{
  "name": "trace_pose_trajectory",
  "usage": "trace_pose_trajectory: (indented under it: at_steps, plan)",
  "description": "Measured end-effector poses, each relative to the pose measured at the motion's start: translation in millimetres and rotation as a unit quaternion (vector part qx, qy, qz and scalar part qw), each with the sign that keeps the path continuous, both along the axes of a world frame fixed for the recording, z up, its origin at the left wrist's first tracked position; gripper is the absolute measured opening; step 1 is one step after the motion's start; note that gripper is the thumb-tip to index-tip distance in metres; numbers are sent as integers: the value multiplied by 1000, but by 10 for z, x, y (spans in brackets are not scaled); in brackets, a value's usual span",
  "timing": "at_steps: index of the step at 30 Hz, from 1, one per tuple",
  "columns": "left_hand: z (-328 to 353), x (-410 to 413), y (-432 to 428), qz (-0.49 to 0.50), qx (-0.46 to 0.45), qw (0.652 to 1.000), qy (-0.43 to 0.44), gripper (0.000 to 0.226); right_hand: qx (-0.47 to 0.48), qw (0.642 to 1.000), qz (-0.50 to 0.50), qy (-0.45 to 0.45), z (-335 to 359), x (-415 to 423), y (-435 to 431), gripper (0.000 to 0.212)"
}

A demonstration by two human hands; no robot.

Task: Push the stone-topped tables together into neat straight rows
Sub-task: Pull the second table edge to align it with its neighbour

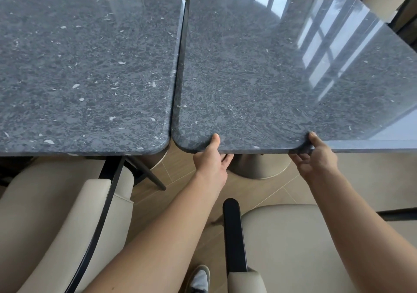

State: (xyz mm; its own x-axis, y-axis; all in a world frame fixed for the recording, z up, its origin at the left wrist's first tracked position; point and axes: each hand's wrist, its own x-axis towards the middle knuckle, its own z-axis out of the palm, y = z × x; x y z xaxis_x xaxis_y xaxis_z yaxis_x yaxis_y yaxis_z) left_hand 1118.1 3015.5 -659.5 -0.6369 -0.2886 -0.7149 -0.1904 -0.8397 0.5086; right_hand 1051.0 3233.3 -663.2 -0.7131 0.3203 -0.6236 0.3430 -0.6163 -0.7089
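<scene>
Two dark grey speckled stone-topped tables stand side by side. The left table (85,71) and the right table (259,71) nearly touch along a thin dark seam, which runs slightly slanted. The right table's near edge sits a little further from me than the left one's. My left hand (211,159) grips the right table's near edge close to its left corner, thumb on top and fingers underneath. Further right on the same edge, my right hand (316,157) holds on in the same way.
A beige chair with a black frame (67,213) stands under the left table's near edge. Another beige chair with a black armrest (293,247) is right in front of me. The right table's round pedestal base (255,168) rests on tan floor tiles. More chairs stand beyond the tables.
</scene>
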Motion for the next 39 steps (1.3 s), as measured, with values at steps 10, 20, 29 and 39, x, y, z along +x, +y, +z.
trace_pose_trajectory:
  at_steps: [10,20,29,39]
  plan:
    - [17,50,-16,-7,1,1000,-11,11,8,1000,0,-17,32,54,-33,47]
    - [28,24,-52,-7,5,999,-48,32,26,998,-12,-50,-32,34,-8,50]
    - [93,69,-14,-31,-34,998,-51,40,60,995,38,-65,45,59,72,41]
    - [942,705,583,-317,-390,860,93,55,349,922,149,82,890,1283,614,65]
